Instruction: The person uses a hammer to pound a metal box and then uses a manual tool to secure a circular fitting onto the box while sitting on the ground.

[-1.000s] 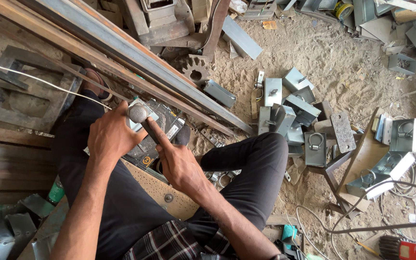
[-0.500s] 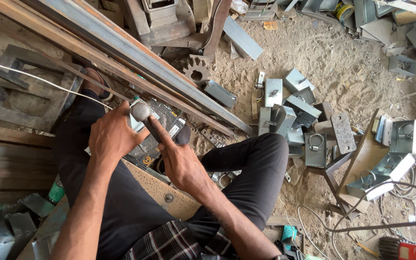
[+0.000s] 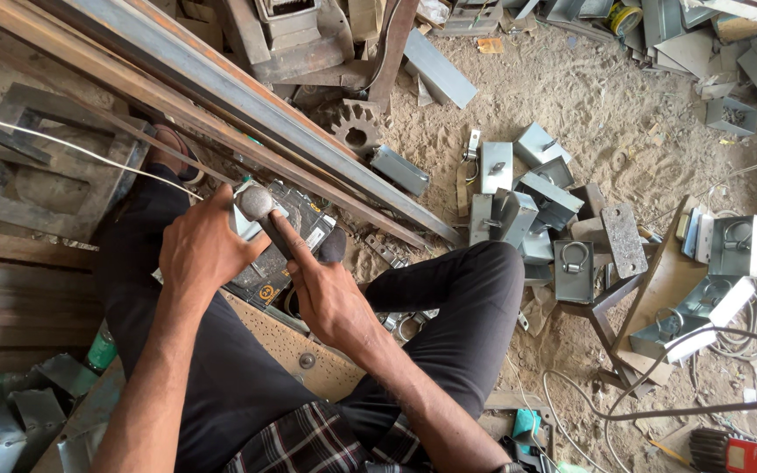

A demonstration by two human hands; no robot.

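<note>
Left hand (image 3: 203, 254) is gripping a hammer (image 3: 256, 203) over a dark plate (image 3: 295, 229), right hand (image 3: 330, 298) closed around the handle, probably steadying it.

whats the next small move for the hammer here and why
Probably a short tap straight down. The right hand grips the handle with its forefinger along it, and the round steel hammer head sits close above the small grey metal piece that the left hand pins on the dark block.

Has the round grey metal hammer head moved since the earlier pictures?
Yes, slightly. The round grey metal hammer head has shifted a little left, away from the toothed gear wheel.
</note>
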